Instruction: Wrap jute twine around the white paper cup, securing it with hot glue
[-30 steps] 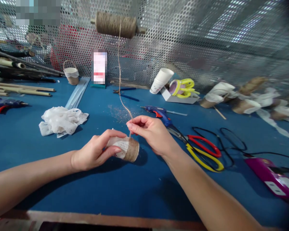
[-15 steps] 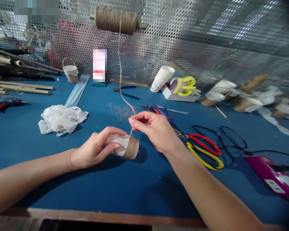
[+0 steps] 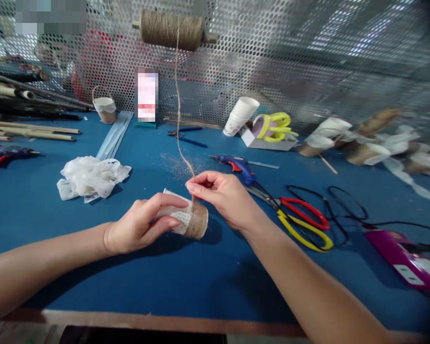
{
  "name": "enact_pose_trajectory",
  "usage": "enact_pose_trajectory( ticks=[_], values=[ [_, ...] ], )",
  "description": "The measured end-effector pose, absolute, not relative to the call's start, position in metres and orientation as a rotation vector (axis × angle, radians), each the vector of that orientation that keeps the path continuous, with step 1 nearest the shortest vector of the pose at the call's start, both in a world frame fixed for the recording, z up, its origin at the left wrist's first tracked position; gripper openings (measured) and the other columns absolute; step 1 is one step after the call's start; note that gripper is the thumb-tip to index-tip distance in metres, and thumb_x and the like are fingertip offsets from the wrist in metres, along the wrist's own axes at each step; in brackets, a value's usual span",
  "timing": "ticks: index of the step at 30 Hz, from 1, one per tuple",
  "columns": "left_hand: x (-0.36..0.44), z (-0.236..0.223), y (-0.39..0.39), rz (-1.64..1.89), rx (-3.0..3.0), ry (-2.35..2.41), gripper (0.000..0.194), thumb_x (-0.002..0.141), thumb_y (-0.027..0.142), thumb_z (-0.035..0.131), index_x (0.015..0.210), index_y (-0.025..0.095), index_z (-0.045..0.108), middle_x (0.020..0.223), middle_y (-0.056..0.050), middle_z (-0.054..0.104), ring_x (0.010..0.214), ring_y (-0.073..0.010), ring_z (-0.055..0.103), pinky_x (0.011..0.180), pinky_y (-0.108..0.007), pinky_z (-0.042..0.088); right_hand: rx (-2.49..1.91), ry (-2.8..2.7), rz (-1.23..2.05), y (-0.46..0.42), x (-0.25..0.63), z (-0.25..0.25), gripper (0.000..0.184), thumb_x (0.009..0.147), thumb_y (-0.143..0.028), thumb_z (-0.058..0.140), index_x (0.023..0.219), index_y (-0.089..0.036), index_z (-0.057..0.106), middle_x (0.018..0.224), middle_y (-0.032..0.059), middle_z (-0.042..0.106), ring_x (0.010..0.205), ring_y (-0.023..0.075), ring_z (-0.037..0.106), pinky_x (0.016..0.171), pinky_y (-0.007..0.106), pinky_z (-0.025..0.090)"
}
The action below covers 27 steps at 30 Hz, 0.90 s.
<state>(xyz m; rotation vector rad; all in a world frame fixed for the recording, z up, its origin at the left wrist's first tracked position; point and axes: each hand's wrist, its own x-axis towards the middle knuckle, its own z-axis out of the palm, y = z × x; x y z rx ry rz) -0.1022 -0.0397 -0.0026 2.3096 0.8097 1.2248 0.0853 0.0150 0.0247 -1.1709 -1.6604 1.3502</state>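
A paper cup (image 3: 181,220) lies tilted on its side in the grip of my left hand (image 3: 143,220), its base end pointing right. Brown twine (image 3: 198,221) is wound in a band around that end of the cup. Just above the band, my right hand (image 3: 215,193) pinches the loose twine (image 3: 179,112) between thumb and fingertips. From there the strand runs slackly up to a large spool of twine (image 3: 171,30) mounted on the perforated metal panel.
Right of my hands lie a blue glue gun (image 3: 236,163), scissors (image 3: 304,224) with red and yellow handles, and a purple power strip (image 3: 401,260). Crumpled white lace ribbon (image 3: 93,177) lies left. Stacked paper cups (image 3: 241,117) and pliers (image 3: 189,136) are farther back.
My right hand has moved slightly left and down with the pinched twine, nearer the cup. The cup has turned a little in my left hand.
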Motion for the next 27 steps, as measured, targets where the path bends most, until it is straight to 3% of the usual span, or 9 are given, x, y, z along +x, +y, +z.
enact_pose_trajectory(
  ticks=[10, 27],
  values=[
    [-0.1006, -0.0017, -0.0412, 1.327, 2.374, 0.796, 0.019, 0.096, 0.027, 0.038, 0.105, 0.015, 0.049, 0.076, -0.003, 0.063, 0.054, -0.0072, 0.058, 0.051, -0.015, 0.047, -1.211, -1.603, 1.479, 0.0111, 0.0818, 0.0230, 0.017, 0.065, -0.031, 0.071, 0.071, -0.016, 0.065, 0.065, -0.0018, 0.061, 0.059, 0.0092, 0.052, 0.057, 0.024, 0.040],
    [-0.1015, -0.0041, -0.0392, 1.327, 2.444, 0.820, 0.020, 0.096, 0.027, 0.038, 0.106, 0.013, 0.048, 0.074, -0.004, 0.064, 0.053, -0.0072, 0.057, 0.051, -0.015, 0.047, -1.248, -1.638, 1.523, 0.0139, 0.0814, 0.0193, 0.025, 0.066, -0.038, 0.071, 0.071, -0.015, 0.062, 0.064, -0.0012, 0.057, 0.058, 0.0094, 0.047, 0.056, 0.024, 0.037]
  ],
)
